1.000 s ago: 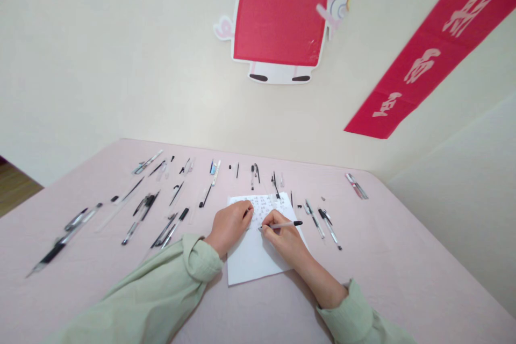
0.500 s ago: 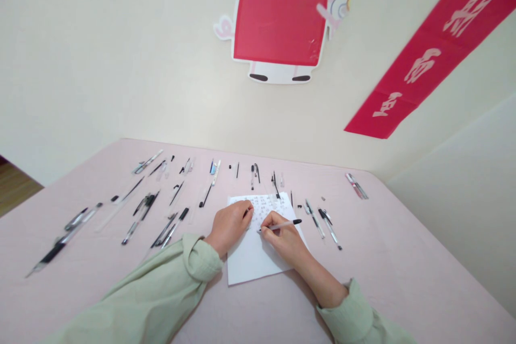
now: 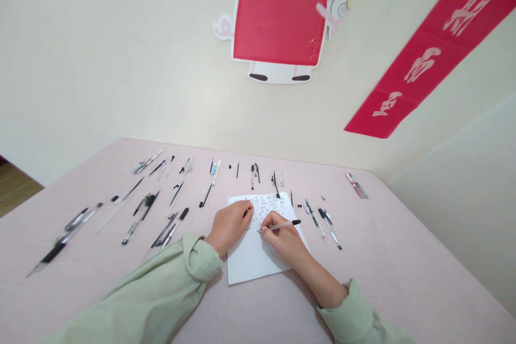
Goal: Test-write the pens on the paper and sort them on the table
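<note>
A white sheet of paper (image 3: 252, 258) lies on the pink table (image 3: 403, 258), its upper part covered with small written marks. My right hand (image 3: 284, 236) is closed around a pen (image 3: 282, 225) with a black end, its tip touching the paper. My left hand (image 3: 230, 224) rests on the sheet's left edge with the fingers curled and something small and dark between the fingertips. Both arms wear pale green sleeves.
Several pens and pen parts lie spread over the table: a group at the left (image 3: 141, 209), a row along the far edge (image 3: 237, 169), some right of the paper (image 3: 322, 220), a red pair (image 3: 356, 185) further right. A cartoon cutout and red banner hang on the wall.
The pen in my right hand has shifted very slightly left across the paper. My left hand has stayed in place.
</note>
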Available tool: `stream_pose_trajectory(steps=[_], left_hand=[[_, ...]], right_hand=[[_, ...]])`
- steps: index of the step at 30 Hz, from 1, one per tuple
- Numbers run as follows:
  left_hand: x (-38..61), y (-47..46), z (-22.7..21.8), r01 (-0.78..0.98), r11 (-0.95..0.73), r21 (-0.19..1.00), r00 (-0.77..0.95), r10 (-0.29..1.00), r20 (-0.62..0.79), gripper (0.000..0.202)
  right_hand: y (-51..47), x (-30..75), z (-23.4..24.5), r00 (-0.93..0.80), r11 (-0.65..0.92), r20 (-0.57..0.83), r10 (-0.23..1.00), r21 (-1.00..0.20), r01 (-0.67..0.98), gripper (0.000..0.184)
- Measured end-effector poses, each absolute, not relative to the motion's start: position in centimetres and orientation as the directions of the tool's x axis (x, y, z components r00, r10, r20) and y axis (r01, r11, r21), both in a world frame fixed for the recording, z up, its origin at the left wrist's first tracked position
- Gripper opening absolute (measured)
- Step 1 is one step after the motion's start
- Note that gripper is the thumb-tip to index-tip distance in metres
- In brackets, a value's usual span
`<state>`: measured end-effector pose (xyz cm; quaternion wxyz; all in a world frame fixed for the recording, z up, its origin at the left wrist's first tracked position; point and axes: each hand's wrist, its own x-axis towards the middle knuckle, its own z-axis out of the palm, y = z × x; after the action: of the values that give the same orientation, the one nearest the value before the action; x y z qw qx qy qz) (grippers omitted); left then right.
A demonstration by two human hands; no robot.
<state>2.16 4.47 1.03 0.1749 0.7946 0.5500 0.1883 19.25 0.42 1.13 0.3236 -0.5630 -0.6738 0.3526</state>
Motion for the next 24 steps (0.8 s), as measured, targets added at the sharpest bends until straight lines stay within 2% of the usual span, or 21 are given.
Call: stream_pose_trajectory(steps=[24], left_hand=[[2.21,4.41,1.3,0.804,-0.337,0.49,0.327,0.939,0.11,0.021]], right_hand=[[0.38,19.12,1.3,-0.133,0.111,0.045,0.99,-0.828,0.549,0.006]])
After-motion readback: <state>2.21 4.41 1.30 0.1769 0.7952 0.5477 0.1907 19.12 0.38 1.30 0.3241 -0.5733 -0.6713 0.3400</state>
